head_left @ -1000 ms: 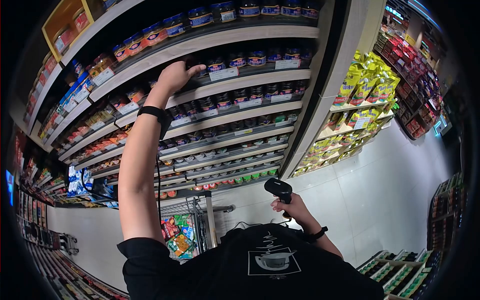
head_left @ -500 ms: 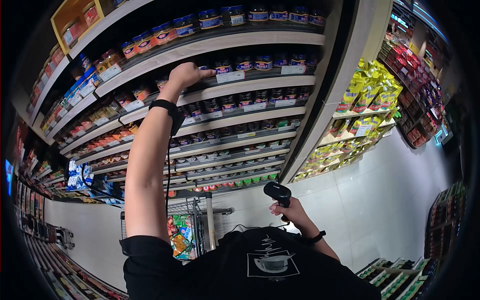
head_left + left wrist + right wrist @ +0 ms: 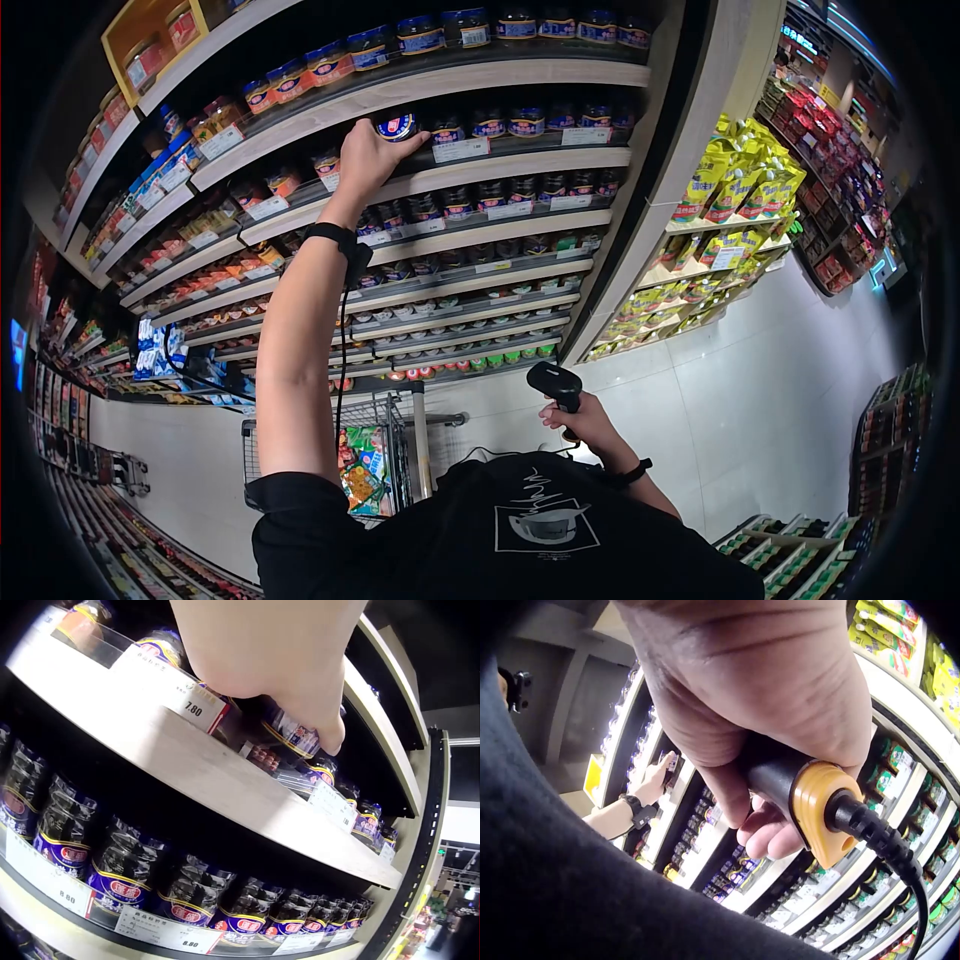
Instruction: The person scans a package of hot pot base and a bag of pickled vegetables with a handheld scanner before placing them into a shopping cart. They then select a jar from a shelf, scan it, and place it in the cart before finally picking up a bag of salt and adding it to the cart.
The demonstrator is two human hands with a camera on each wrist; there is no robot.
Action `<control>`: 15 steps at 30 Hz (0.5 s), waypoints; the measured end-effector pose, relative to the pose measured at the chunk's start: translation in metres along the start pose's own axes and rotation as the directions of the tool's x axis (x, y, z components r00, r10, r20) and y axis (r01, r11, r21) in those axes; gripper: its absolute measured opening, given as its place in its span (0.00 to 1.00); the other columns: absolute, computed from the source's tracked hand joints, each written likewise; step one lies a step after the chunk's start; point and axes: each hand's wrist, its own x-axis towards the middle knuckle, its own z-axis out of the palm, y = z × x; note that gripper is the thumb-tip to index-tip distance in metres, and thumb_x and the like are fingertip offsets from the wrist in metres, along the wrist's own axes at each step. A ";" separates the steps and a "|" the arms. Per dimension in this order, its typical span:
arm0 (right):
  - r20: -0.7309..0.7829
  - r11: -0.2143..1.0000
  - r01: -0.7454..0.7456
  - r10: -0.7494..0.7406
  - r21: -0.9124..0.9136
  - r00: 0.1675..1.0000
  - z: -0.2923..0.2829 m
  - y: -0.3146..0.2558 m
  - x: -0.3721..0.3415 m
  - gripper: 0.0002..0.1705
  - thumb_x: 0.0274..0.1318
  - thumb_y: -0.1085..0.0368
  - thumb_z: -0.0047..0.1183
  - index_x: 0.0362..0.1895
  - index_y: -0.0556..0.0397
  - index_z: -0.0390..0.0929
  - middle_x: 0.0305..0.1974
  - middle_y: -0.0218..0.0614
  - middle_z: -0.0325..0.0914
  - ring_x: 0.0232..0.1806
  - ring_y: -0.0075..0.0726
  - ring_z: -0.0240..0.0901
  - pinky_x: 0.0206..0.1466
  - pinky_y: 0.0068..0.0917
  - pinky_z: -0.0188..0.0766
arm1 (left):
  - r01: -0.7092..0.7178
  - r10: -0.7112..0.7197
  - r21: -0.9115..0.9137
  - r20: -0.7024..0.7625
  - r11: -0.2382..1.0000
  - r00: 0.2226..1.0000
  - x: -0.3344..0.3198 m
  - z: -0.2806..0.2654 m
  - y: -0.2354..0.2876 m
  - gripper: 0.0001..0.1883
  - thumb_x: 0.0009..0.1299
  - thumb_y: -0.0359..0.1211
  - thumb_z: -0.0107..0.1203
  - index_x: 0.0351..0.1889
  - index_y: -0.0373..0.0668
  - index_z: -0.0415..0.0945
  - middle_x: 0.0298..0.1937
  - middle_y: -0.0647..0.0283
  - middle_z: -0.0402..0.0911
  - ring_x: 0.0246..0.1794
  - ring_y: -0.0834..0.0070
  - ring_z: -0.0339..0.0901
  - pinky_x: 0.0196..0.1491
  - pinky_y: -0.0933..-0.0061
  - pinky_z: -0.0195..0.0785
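The fingers of my left hand [image 3: 375,158] curl round 1 dark jar [image 3: 397,127] at the front of its shelf [image 3: 520,171]; whether it is lifted clear I cannot tell; right of it stand at least 4 more jars [image 3: 488,127], with 2 white price tags [image 3: 461,151] along that edge; my right hand [image 3: 592,420] grips 1 black scanner [image 3: 555,380], 1 cable [image 3: 917,907] leading from its handle; below the shelves stands 1 cart [image 3: 421,430] holding several packets [image 3: 364,472].

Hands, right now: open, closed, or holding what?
Left hand: holding a jar.
Right hand: holding a black handheld scanner.
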 end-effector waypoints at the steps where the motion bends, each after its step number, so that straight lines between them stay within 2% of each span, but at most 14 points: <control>1: 0.004 1.000 0.001 -0.001 0.002 1.000 0.000 0.001 0.000 0.15 0.62 0.65 0.71 0.49 0.61 0.87 0.41 0.38 0.90 0.42 0.30 0.88 0.50 0.29 0.84 | -0.044 0.042 -0.020 -0.095 0.999 0.995 -0.004 0.001 0.000 0.37 0.56 0.57 0.82 0.35 0.28 0.80 0.33 0.43 0.87 0.37 0.57 0.89 0.44 0.61 0.80; 4: 0.002 1.000 -0.003 0.003 -0.018 1.000 0.000 -0.001 0.000 0.15 0.63 0.65 0.71 0.49 0.61 0.87 0.41 0.38 0.90 0.42 0.30 0.88 0.50 0.29 0.84 | 0.015 -0.014 -0.020 0.026 1.000 1.000 -0.006 -0.002 -0.002 0.40 0.57 0.57 0.81 0.48 0.30 0.78 0.41 0.43 0.88 0.43 0.54 0.88 0.50 0.59 0.81; 7: 0.000 1.000 -0.006 0.006 -0.023 1.000 -0.001 -0.001 0.001 0.14 0.63 0.65 0.71 0.48 0.61 0.88 0.41 0.38 0.90 0.42 0.30 0.88 0.50 0.29 0.84 | -0.122 0.120 -0.005 -0.126 0.993 0.985 -0.016 0.001 -0.001 0.38 0.57 0.52 0.84 0.49 0.31 0.78 0.47 0.43 0.88 0.48 0.61 0.89 0.52 0.64 0.81; 10: 0.005 1.000 -0.005 0.005 -0.008 1.000 0.000 -0.002 0.002 0.14 0.63 0.65 0.71 0.48 0.61 0.88 0.41 0.38 0.90 0.42 0.30 0.88 0.50 0.29 0.84 | -0.229 0.203 -0.070 -0.263 0.971 0.943 -0.027 0.002 0.005 0.36 0.58 0.47 0.84 0.55 0.34 0.76 0.53 0.47 0.87 0.51 0.65 0.88 0.56 0.67 0.81; 13: 0.021 1.000 -0.007 0.007 -0.009 1.000 -0.001 -0.003 0.004 0.14 0.63 0.65 0.71 0.48 0.61 0.88 0.41 0.38 0.90 0.42 0.30 0.88 0.50 0.29 0.84 | -0.198 0.118 -0.308 -0.259 0.931 0.959 -0.048 -0.001 0.020 0.36 0.63 0.41 0.82 0.61 0.37 0.72 0.58 0.52 0.85 0.56 0.67 0.86 0.60 0.67 0.81; 14: 0.020 1.000 -0.010 0.010 -0.018 1.000 -0.001 -0.003 0.006 0.13 0.63 0.65 0.71 0.47 0.61 0.88 0.40 0.38 0.90 0.42 0.30 0.87 0.50 0.29 0.84 | -0.130 0.033 -0.554 -0.183 0.822 0.983 -0.056 0.001 0.027 0.33 0.67 0.35 0.79 0.64 0.40 0.69 0.59 0.55 0.83 0.59 0.69 0.84 0.61 0.67 0.80; 15: 0.019 1.000 -0.014 0.014 -0.027 1.000 -0.002 -0.003 0.007 0.13 0.63 0.65 0.71 0.47 0.61 0.88 0.40 0.38 0.90 0.42 0.30 0.87 0.50 0.29 0.84 | 0.010 -0.081 -0.692 -0.070 0.722 0.994 -0.067 -0.004 0.037 0.32 0.68 0.34 0.77 0.64 0.40 0.68 0.57 0.55 0.83 0.60 0.69 0.84 0.62 0.67 0.79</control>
